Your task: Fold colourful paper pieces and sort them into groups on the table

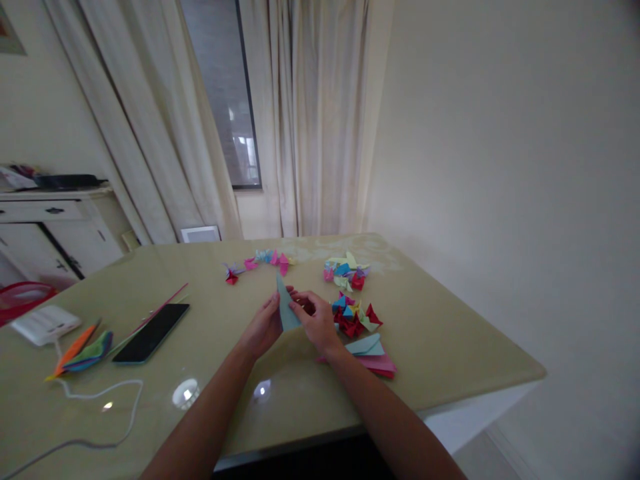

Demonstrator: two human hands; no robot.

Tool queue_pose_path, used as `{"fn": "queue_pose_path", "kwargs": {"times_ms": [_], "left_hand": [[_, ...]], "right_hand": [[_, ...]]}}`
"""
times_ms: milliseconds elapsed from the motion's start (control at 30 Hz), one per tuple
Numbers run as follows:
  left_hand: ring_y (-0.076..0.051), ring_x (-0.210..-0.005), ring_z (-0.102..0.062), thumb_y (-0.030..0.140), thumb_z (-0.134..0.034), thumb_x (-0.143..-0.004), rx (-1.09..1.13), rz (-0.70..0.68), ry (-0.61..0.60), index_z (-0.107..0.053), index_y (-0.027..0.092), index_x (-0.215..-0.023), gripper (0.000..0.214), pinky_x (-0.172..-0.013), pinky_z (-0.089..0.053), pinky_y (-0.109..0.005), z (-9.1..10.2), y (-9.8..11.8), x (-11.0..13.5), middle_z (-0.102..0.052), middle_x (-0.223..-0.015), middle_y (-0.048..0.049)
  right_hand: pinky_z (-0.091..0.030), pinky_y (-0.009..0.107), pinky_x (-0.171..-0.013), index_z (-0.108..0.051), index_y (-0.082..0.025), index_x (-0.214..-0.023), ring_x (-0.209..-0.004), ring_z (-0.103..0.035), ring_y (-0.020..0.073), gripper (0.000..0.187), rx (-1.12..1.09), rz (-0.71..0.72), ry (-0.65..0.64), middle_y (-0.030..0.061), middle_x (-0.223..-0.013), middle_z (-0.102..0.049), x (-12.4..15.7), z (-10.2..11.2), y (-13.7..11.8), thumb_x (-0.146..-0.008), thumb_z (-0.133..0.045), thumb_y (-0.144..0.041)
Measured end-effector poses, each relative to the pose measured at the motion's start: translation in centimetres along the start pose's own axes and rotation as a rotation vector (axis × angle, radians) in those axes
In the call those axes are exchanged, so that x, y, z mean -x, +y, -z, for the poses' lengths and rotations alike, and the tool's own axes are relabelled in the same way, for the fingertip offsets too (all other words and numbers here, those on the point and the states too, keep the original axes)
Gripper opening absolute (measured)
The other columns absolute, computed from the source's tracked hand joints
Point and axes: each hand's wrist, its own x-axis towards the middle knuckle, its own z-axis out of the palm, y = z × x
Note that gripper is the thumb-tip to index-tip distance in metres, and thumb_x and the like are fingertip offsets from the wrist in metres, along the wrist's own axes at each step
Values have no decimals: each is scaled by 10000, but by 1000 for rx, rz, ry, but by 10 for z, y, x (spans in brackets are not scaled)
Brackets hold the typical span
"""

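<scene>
Between my two hands, above the table (235, 393), is a pale blue-green sheet of folded paper (285, 308), its pointed tip upward. My left hand (265, 327) grips it along the left side, fingers closed. From the right, my right hand (315, 317) pinches its edge with thumb and fingers; some fingertips are hidden behind the paper. Beside my right hand lies a pile of small folded paper pieces (353, 317) in red, blue and yellow. Under my right forearm rests a stack of paper sheets (375, 360), pink and red with light blue on top.
Further back lie another pile of folded papers (345, 270) and a row of them (260, 260). On the left are a black phone (153, 333), thin sticks (155, 313), colored paper pieces (85, 350), a white device (46, 325) and a white cable (125, 427). A wall (500, 200) stands right.
</scene>
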Motion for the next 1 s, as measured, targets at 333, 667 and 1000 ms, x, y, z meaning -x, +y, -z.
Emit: {"fn": "queue_pose_path", "kwargs": {"times_ms": [333, 667, 1000], "left_hand": [[-194, -1052, -726, 423, -807, -902, 79, 6, 51, -760, 239, -1160, 320, -956, -560, -352, 2, 1, 0, -782, -1177, -38], [-236, -1102, -722, 491, -721, -957, 94, -28, 25, -736, 273, -1196, 323, -1047, -520, -448, 6, 2, 0, -779, -1183, -40], [-133, -860, -707, 309, -924, -778, 36, -219, 131, -788, 190, -1011, 295, -800, -526, -245, 9, 2, -9, -788, -931, -26]], "right_hand": [[-479, 267, -635, -764, -205, -999, -722, -632, 162, 186, 126, 96, 24, 48, -945, -748, 1, 1, -4, -903, -720, -358], [-482, 270, -671, -736, -201, -963, -717, -646, 166, 194, 58, 36, -99, 9, -826, -738, 3, -2, -4, -895, -731, -383], [-482, 275, -681, -739, -204, -875, -743, -616, 174, 90, 213, 190, 28, 34, -840, -700, 3, 1, -7, -910, -714, -283]]}}
